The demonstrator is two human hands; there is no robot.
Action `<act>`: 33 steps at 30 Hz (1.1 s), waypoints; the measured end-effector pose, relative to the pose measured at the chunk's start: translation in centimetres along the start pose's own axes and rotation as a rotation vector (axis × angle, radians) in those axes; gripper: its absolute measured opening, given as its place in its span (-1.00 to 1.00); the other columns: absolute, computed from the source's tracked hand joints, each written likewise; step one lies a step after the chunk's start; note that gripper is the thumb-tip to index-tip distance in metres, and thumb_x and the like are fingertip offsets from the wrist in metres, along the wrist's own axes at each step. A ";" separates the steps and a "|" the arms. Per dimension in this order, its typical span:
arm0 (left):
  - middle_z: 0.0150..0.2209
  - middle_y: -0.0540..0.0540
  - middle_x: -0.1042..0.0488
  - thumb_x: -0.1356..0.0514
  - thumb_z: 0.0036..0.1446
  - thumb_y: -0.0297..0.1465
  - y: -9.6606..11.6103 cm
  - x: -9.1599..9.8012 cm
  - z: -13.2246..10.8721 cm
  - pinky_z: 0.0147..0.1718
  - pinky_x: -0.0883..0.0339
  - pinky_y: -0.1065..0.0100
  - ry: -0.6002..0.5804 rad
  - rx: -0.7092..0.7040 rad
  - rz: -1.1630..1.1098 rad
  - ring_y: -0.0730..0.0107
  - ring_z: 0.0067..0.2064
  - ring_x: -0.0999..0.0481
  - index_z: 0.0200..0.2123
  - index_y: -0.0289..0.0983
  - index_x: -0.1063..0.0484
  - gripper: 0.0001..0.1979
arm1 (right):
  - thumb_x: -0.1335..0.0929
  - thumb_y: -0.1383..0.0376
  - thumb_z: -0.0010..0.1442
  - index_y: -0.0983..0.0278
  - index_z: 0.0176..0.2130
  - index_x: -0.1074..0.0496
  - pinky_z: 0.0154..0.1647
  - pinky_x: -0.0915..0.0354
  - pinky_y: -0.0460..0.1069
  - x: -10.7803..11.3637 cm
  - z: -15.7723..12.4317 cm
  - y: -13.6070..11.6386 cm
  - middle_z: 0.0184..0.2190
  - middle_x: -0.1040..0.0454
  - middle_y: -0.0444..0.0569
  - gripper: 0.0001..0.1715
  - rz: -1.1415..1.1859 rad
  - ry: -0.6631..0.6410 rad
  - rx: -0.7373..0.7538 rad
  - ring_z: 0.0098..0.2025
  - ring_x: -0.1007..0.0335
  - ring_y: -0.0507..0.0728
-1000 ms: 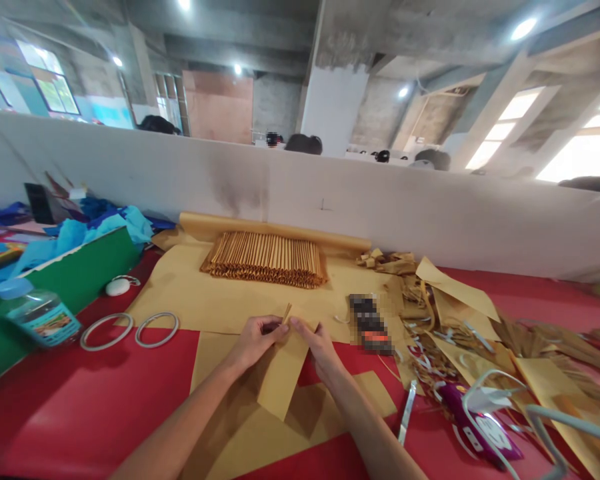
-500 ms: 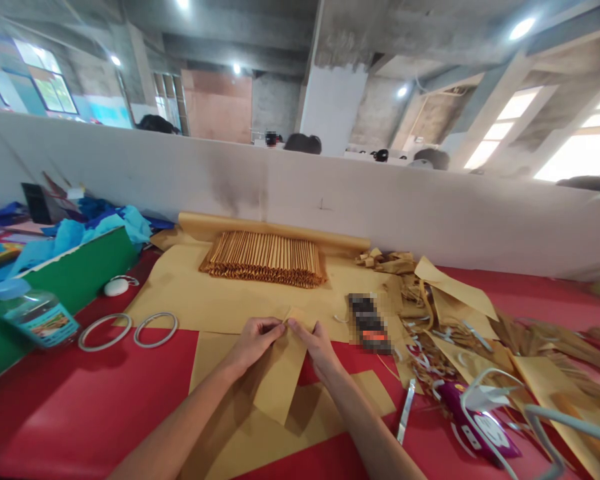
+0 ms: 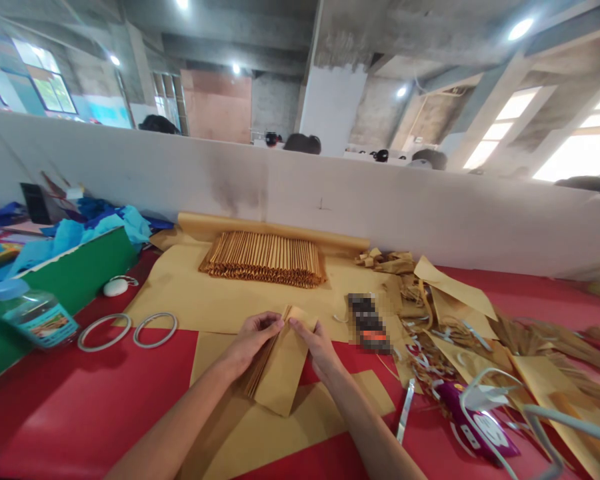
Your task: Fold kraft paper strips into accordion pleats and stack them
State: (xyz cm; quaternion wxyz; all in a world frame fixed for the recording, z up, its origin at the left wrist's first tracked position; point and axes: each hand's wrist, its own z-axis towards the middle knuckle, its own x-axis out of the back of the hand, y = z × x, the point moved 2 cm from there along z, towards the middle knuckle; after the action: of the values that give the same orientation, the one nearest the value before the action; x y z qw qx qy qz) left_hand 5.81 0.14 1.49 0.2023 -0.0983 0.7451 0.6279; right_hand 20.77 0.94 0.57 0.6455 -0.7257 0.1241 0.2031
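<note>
Both hands pinch the top edge of a pleated strip of brown kraft paper [image 3: 279,365] that hangs tilted above the red table [image 3: 80,407]. My left hand [image 3: 253,340] grips its left top corner, fingers closed, with the folded pleats showing under the palm. My right hand [image 3: 316,345] pinches the right top corner. Loose flat sheets of the same paper [image 3: 260,433] lie under the strip. A finished stack of pleated paper [image 3: 265,259] rests farther back on a large kraft sheet.
Two tape rings [image 3: 127,330] and a plastic bottle [image 3: 35,319] lie left, by a green board [image 3: 65,280] and blue paper. A phone-like object [image 3: 369,323], paper scraps [image 3: 445,313], a metal blade [image 3: 405,412] and a purple tool [image 3: 475,420] lie right. A white partition [image 3: 330,200] runs behind.
The strip now hangs shorter, with more folded pleats bunched under my left hand. Both hands stay at the same spot.
</note>
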 end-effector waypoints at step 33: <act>-0.46 0.01 -0.48 -0.45 -0.09 -0.10 0.0 0.3 0.2 -0.41 -0.28 0.44 0.121 -0.141 0.156 0.40 -0.41 -0.42 -0.44 -0.29 -0.53 -0.63 | -0.53 -0.05 0.04 0.24 -0.17 -0.64 -0.08 -0.46 0.14 -1.0 -0.4 -0.3 -0.30 -0.64 -0.02 -0.51 -0.270 -0.181 0.148 -0.21 -0.57 0.27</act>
State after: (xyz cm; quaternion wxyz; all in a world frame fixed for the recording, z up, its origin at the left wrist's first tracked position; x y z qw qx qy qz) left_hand 5.58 0.37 1.35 0.1003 -0.0918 0.7152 0.6856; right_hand 20.08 0.55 1.28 0.7271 -0.6651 -0.0184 0.1694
